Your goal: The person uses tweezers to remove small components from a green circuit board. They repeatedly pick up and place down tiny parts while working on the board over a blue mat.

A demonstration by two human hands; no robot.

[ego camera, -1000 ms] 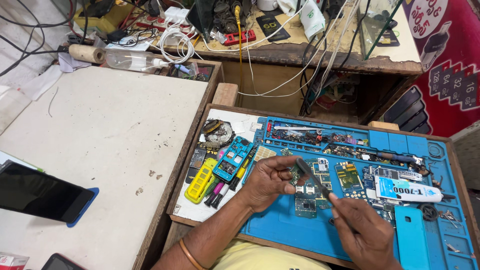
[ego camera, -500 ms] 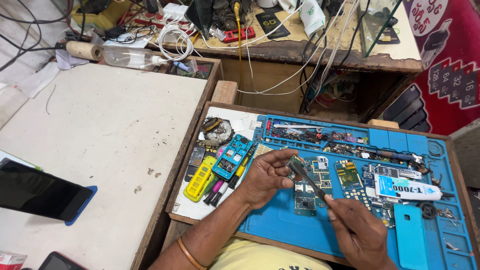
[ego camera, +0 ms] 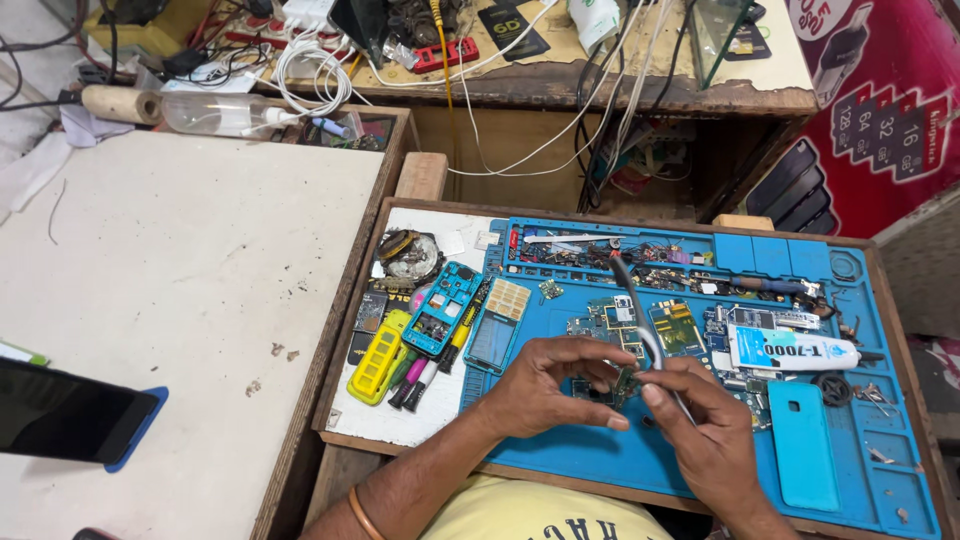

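Blue mat [ego camera: 640, 455] in a wooden tray, strewn with circuit boards. Left hand [ego camera: 555, 385] pinches a small circuit board [ego camera: 622, 384] above the mat's near middle; right hand [ego camera: 700, 425] closed around tweezers [ego camera: 640, 315] touching it. White glue tube [ego camera: 790, 350] and turquoise phone cover [ego camera: 805, 445] lie right; yellow phone frame [ego camera: 380, 357] left.

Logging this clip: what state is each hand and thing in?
Left hand: pinching a small circuit board.
Right hand: holding tweezers, tips at the board.
Glue tube: capped, lying flat.
Phone: screen dark.
Blue mat: flat, strewn with parts.
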